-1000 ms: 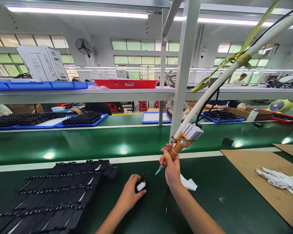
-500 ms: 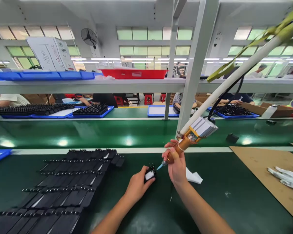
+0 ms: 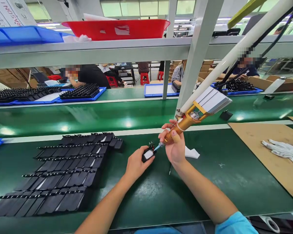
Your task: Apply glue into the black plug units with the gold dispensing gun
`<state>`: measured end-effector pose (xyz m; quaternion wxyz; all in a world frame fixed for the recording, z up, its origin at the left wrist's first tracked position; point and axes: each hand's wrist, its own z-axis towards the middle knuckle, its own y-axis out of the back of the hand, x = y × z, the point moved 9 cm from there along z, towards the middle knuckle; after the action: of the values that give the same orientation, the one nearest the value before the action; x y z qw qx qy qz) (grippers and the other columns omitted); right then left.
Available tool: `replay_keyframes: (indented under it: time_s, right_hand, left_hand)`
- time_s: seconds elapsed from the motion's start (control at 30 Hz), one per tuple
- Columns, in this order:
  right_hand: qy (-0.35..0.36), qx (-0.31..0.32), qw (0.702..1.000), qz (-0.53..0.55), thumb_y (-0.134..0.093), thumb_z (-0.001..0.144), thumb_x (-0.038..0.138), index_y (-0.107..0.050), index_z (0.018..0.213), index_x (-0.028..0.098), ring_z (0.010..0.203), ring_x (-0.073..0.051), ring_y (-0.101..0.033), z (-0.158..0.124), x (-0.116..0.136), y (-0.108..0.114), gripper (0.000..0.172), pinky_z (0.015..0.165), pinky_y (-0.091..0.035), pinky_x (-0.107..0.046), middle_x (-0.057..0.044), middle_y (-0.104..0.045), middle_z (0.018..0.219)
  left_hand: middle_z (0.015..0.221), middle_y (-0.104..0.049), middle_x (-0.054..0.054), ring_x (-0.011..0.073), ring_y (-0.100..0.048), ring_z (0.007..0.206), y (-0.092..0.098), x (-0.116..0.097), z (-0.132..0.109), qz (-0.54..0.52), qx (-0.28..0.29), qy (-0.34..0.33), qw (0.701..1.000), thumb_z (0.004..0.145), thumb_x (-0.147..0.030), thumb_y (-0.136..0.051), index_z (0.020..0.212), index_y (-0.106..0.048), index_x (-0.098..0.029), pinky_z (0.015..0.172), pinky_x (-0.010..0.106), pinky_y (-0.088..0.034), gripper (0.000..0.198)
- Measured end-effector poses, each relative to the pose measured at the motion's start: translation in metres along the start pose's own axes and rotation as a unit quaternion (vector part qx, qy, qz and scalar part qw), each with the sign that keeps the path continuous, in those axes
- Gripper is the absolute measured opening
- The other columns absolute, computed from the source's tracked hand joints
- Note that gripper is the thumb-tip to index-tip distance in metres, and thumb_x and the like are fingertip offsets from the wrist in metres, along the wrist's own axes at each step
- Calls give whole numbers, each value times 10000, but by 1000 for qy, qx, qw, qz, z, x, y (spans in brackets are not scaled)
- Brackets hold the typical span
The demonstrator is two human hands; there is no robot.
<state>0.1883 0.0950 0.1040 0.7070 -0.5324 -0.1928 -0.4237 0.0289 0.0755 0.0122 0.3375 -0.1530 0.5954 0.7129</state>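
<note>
Between the thumb and fingers of my left hand [image 3: 136, 162] is a small black plug housing [image 3: 148, 154] with a white patch inside and metal prongs on its far end. My right hand [image 3: 175, 144] is wrapped round a gold-coloured glue dispenser [image 3: 185, 124], which hangs from a white pole. The dispenser's pale blue nozzle [image 3: 158, 147] points down to the left, its tip at the housing's right side. Whether the tip touches it I cannot tell. A white piece of paper [image 3: 191, 152] lies behind my right wrist.
Rows of black plug housings [image 3: 70, 177] cover the left of the green table [image 3: 146, 201]. On the right, white gloves [image 3: 283, 150] lie on a cardboard sheet [image 3: 261, 156]. A grey upright post [image 3: 197, 48] and a shelf with a red tray [image 3: 122, 28] stand ahead. Several people sit beyond.
The view has tilted downward and come closer. The nozzle tip has moved in against or over the housing, where a small gap showed before. Both hands keep their holds.
</note>
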Motion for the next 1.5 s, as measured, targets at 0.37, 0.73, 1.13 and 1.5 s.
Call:
replay_keyframes:
  time_s: [0.37, 0.73, 1.13, 1.5]
  right_hand:
    - [8, 17, 1000, 2, -582, 830, 370, -511, 969, 261, 521, -59, -551, -3, 0, -4, 190, 651, -495, -304, 23, -605, 929]
    - [3, 11, 1000, -6, -580, 815, 393, -536, 1018, 258, 526, -60, -528, -2, 1, -4, 247, 645, -487, -303, 13, -590, 941]
    - [-5, 1, 1000, 8, -597, 794, 357, -530, 1073, 270, 522, -57, -529, -3, 2, -4, 299, 650, -489, -303, 20, -590, 923]
    - [-86, -49, 992, 84, -721, 731, 350, -564, 922, 250, 676, -83, -588, -7, -10, -3, 267, 789, -479, -290, 38, -622, 863]
  left_hand:
    - [897, -698, 15, 166, -650, 780, 19, -8, -3, -25, -75, -34, 996, 788, -386, -669, 1037, -614, -209, 738, 273, -510, 310]
    - [898, -704, 18, 169, -656, 777, 18, -8, -3, -26, -71, -29, 997, 787, -389, -673, 1040, -607, -206, 744, 277, -514, 319]
    - [915, -701, 16, 172, -661, 782, 12, -6, -2, -12, -45, -16, 999, 802, -385, -653, 1070, -585, -215, 705, 264, -500, 325]
    - [862, -682, -2, 139, -598, 605, 1, -1, -1, -21, -9, 34, 999, 789, -357, -626, 1085, -538, -217, 604, 254, -467, 339]
